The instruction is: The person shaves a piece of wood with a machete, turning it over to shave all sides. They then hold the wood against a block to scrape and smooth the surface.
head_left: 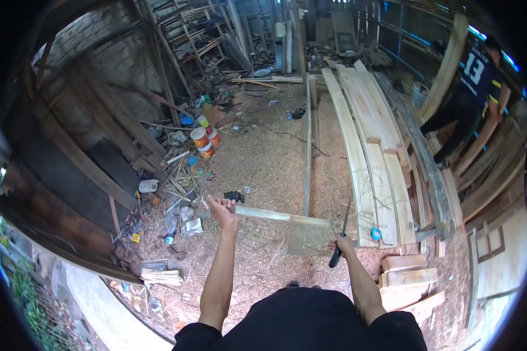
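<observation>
My left hand (pixel 222 211) is closed around the left end of a pale flat strip (pixel 263 214), which stretches level across in front of me. At the strip's right end, a brownish, thin-looking rectangular panel (pixel 308 238) overlaps the floor in this view. My right hand (pixel 342 243) is wrapped round a black-handled tool (pixel 335 258) with a narrow dark blade pointing up and away. The right fingers are close to the strip's right end. Long sawn planks (pixel 363 152) lie just beyond the right hand, and a blue tape measure (pixel 375 234) rests at their near end.
Short timber blocks (pixel 407 276) are stacked at the lower right. Shavings cover the floor (pixel 257 158). On the left stand paint buckets (pixel 199 138) amid scattered scraps. A person (pixel 474 88) in a dark shirt is among leaning boards at the right. A thin upright post (pixel 308 152) rises ahead.
</observation>
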A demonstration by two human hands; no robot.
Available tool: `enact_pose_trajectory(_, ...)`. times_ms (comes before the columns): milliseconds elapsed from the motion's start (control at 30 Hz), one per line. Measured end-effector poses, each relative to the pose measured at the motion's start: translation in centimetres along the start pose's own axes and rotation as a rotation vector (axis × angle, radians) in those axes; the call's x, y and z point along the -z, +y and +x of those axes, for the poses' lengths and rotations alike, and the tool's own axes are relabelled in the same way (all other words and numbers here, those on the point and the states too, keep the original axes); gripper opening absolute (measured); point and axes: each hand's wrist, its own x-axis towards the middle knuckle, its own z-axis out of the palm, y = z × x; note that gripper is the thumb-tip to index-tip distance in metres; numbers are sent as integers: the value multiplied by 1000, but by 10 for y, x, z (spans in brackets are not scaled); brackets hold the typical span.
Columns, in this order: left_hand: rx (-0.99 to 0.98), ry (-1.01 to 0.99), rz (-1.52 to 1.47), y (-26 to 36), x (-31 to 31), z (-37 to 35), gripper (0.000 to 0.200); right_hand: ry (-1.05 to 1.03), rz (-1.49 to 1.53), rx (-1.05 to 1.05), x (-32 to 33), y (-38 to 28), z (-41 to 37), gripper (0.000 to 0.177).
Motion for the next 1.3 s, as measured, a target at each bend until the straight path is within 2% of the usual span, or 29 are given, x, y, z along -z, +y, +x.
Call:
enact_pose_trajectory(33,-10,14,-15,0,3,1,41,-9,-20,7,-5,-9,4,46)
enact_pose_trajectory(100,53,55,-109,2,12,2,43,-92,276,40,-16,-21,8,58)
enact_pose_trajectory(133,75,95,-132,2,17,3,43,-106,385,71,-25,-32,8,58)
enact_pose_trajectory(167,67,107,-142,5,22,4,43,-139,536,119,-33,-42,8,50)
enact_pose_trajectory(233,128,149,-271,0,39,11,43,-185,647,198,-46,-71,1,40)
enact_pose_trajectory(300,150,120,-357,-4,53,10,42,-188,679,172,-46,-88,20,21)
enact_pose_trajectory(367,157,253,-387,-11,58,6,42,-116,699,209,-52,-109,21,15)
enact_pose_trajectory(433,180,194,-427,-21,78,8,42,-101,725,258,-55,-125,24,12)
enact_pose_trajectory(500,244,262,-354,-24,77,0,41,-105,710,280,-60,-140,20,12)
enact_pose_trajectory(600,314,86,-78,-60,150,21,41,-74,621,375,-64,-155,10,13)
enact_pose_trajectory(633,379,144,113,-55,154,14,42,-106,583,389,-61,-154,20,14)
enact_pose_trajectory(667,434,357,309,-72,183,29,41,-65,592,379,-65,-161,9,15)
enact_pose_trajectory(700,488,152,513,-70,202,31,44,-38,531,440,-65,-161,13,17)
enact_pose_trajectory(767,426,257,675,-76,227,41,35,-36,490,528,-69,-170,-8,15)
enact_pose_trajectory(800,439,235,675,-84,215,39,35,-70,435,556,-68,-173,-16,15)
enact_pose_trajectory(867,-52,111,1035,-74,193,37,31,-125,395,545,-67,-178,-23,18)
enact_pose_trajectory(933,15,-258,892,-63,133,21,36,-150,352,531,-68,-178,-28,20)
enact_pose_trajectory(1000,104,-616,995,-75,81,11,39,-164,255,517,-75,-187,-47,17)
enact_pose_trajectory(1067,34,-845,1126,-76,22,-25,39,-180,223,525,-81,-184,-45,18)
enact_pose_trajectory(1167,34,-960,1092,-92,-26,-64,36,-206,191,539,-89,-182,-49,18)
enact_pose_trajectory(1233,64,-1163,1092,-99,-42,-77,33,-241,172,579,-94,-183,-56,17)
enact_pose_trajectory(1300,-10,-1150,1183,-104,-48,-76,32,-240,190,583,-95,-183,-57,18)
